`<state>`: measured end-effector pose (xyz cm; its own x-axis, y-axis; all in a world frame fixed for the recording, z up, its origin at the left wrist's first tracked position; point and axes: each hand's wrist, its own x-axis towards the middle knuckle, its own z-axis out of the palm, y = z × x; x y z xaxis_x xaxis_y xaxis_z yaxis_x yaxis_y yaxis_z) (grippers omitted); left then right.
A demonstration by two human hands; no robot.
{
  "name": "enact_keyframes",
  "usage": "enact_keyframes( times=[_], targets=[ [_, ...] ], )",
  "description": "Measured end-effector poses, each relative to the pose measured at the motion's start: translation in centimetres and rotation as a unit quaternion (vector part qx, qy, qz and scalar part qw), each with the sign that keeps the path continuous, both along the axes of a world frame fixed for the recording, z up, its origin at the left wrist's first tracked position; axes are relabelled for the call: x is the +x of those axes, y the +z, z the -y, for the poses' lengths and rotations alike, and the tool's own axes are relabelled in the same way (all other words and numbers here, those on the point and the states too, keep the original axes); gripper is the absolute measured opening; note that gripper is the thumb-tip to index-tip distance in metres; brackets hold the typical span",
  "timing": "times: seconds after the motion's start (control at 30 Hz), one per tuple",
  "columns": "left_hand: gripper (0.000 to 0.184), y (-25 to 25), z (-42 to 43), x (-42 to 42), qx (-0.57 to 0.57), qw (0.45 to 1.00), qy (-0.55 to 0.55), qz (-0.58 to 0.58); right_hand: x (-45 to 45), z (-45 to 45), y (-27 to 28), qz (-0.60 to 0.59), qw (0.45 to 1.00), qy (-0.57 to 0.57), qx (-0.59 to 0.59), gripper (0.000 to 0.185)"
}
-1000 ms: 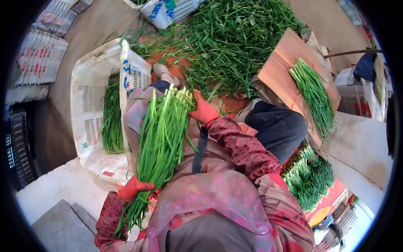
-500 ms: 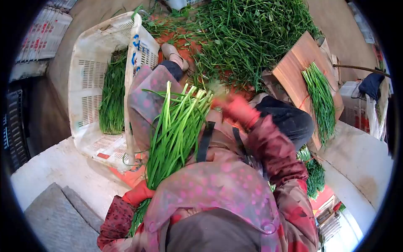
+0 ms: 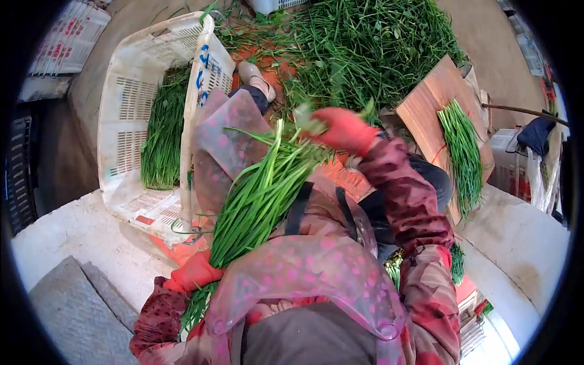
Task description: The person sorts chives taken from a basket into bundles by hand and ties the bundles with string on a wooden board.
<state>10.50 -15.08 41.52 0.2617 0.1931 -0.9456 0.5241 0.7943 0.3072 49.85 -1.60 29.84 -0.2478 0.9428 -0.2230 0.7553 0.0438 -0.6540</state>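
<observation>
My left hand (image 3: 196, 273), in a red-orange glove, is closed round the lower leafy part of a bunch of garlic chives (image 3: 258, 204). The bunch lies slanting across my lap, its pale stem ends pointing up and away from me. My right hand (image 3: 345, 130), in a matching glove, is beside those stem ends with its fingers curled. Motion smears its fingertips, and a blurred pale-green bit shows at them; I cannot make out what it is. A spotted translucent apron (image 3: 304, 267) covers my front.
At left, a white plastic crate (image 3: 131, 152) holds more chives (image 3: 167, 131). A large heap of loose greens (image 3: 371, 48) lies ahead. On the right, a tied bunch (image 3: 461, 152) rests on a tilted wooden board (image 3: 429, 100). Grey padding (image 3: 76, 310) lies at lower left.
My right hand has moved slightly up and right and is less blurred. The held chives have tilted further right at the stem ends. My left hand keeps its grip, shifted slightly left.
</observation>
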Motion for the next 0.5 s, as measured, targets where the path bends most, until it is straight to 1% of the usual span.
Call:
enact_keyframes(
  times=[0.03,0.07,0.1,0.13,0.17,0.2,0.23,0.3,0.37,0.4,0.43,0.47,0.5],
  targets=[
    [0.043,-0.1,-0.2,0.0,0.022,0.998,-0.052,-0.007,-2.1,-0.2,0.5,0.019,0.988,0.140,0.066,0.055],
    [0.043,-0.1,-0.4,0.0,0.023,0.998,-0.052,-0.007,-4.3,0.0,0.7,0.082,0.977,0.185,0.073,0.056],
    [0.044,-0.1,-0.5,0.0,0.023,0.998,-0.051,0.010,-5.8,0.0,0.6,0.108,0.969,0.220,-0.012,0.055],
    [0.044,-0.1,-0.5,-0.1,0.022,0.998,-0.049,0.026,-6.8,0.3,-0.8,0.060,0.978,0.172,-0.104,0.052],
    [0.044,-0.4,-0.5,-0.4,0.023,0.998,-0.047,0.025,-6.8,0.6,-2.3,0.001,0.980,0.157,-0.121,0.048],
    [0.045,-0.7,-0.4,-0.9,0.043,0.996,-0.075,0.018,-6.5,0.8,-3.2,-0.057,0.978,0.141,-0.139,0.044],
    [0.047,-1.0,-0.1,-1.1,0.060,0.993,-0.101,0.012,-6.0,1.1,-3.9,-0.057,0.978,0.145,-0.141,0.044],
    [0.046,-0.8,-0.5,-0.7,0.035,0.995,-0.087,0.018,-4.9,2.0,-4.5,-0.052,0.990,0.108,-0.071,0.034],
    [0.046,-0.8,-0.7,-0.4,0.017,0.997,-0.074,0.028,-3.9,1.5,-5.1,0.139,0.979,0.127,-0.083,0.024],
    [0.044,-0.8,-0.6,-0.4,0.045,0.995,-0.083,0.036,-2.3,1.0,-7.4,0.169,0.980,0.090,-0.060,0.021],
    [0.043,-1.0,-0.4,-0.4,0.075,0.992,-0.088,0.043,2.3,0.5,-9.7,0.147,0.985,-0.087,-0.023,0.020],
    [0.043,-1.0,-0.1,-0.7,0.075,0.992,-0.088,0.042,4.5,-0.5,-8.4,0.161,0.969,-0.135,-0.128,0.023],
    [0.042,-1.0,0.2,-0.9,0.150,0.975,-0.164,0.009,5.9,-1.2,-8.4,0.247,0.950,-0.117,-0.154,0.029]
  ],
)
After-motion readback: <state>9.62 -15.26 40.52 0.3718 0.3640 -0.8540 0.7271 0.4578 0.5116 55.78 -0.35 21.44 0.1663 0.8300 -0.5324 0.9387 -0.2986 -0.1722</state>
